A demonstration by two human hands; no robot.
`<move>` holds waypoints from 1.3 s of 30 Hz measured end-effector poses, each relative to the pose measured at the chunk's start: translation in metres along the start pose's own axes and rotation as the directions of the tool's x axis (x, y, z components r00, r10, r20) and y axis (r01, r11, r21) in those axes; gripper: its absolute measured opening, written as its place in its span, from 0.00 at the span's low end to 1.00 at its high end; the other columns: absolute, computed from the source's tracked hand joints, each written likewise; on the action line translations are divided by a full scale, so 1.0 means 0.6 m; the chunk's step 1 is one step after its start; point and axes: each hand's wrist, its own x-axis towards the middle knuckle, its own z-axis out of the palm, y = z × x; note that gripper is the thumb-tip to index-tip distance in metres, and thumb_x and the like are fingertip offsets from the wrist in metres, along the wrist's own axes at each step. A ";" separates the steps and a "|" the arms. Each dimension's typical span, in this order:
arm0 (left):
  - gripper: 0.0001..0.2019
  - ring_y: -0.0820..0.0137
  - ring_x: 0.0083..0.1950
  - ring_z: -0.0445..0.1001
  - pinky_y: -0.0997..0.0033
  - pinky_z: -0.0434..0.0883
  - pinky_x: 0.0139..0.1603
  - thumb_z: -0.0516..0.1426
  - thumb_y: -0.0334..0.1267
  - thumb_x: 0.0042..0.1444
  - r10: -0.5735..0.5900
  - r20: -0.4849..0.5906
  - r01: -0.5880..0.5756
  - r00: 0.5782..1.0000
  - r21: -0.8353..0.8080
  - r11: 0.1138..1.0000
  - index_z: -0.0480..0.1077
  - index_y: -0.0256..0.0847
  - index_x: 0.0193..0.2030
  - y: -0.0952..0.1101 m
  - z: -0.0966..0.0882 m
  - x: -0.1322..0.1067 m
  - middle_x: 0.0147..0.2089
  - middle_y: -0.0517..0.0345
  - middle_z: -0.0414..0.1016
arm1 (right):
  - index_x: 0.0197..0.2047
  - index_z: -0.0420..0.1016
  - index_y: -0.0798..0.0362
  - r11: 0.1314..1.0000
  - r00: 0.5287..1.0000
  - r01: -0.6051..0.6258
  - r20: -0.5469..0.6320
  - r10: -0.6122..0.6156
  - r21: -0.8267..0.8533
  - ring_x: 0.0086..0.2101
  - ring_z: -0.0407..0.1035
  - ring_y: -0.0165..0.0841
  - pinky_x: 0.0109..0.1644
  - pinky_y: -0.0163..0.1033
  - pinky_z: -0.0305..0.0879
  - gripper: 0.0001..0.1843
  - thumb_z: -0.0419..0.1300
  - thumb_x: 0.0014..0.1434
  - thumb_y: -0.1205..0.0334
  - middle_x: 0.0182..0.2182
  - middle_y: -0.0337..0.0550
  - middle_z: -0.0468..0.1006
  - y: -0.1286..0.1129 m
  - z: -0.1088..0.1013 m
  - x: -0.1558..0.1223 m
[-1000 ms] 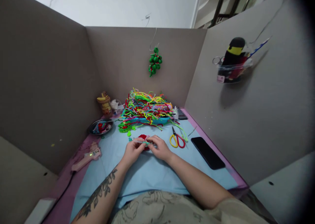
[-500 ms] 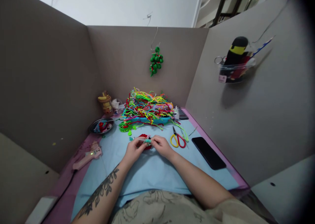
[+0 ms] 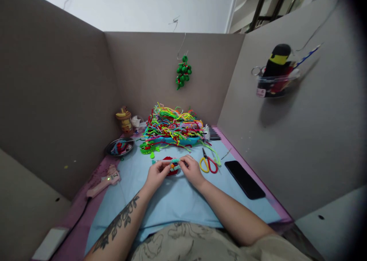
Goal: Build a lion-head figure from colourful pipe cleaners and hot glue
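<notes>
Over the middle of the blue cloth, my left hand [image 3: 156, 173] pinches a small craft piece of teal pipe cleaner [image 3: 175, 161] with a bit of orange and dark in it. My right hand [image 3: 191, 170] is closed at the right end of the same teal piece, thumb and forefinger together. Just behind and below it shows a red fuzzy piece [image 3: 172, 172], partly covered by my left fingers. Whether the red part is joined to the teal one I cannot tell. Scissors [image 3: 208, 164] with one yellow and one red handle lie right of my right hand.
A blue tray [image 3: 183, 141] heaped with colourful pipe cleaners stands at the back. To the left are a dark bowl [image 3: 107, 150] and a pink glue gun [image 3: 103, 184] with a lit green light. A black phone [image 3: 244, 180] lies right. Grey panels [image 3: 172, 77] enclose three sides.
The teal piece has turned between my fingers, and an orange bit now shows. My right fingertips have shifted slightly up and right. The whole view has moved a little.
</notes>
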 end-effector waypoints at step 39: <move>0.10 0.70 0.33 0.73 0.72 0.70 0.35 0.57 0.41 0.51 0.124 -0.066 -0.114 0.990 0.138 0.984 0.73 0.37 0.34 0.000 -0.012 0.002 0.35 0.53 0.76 | 0.35 0.71 0.53 0.986 0.956 0.109 0.260 -0.139 0.123 0.32 0.65 0.31 0.38 0.36 0.61 0.11 0.49 0.62 0.62 0.29 0.41 0.71 0.006 -0.008 0.007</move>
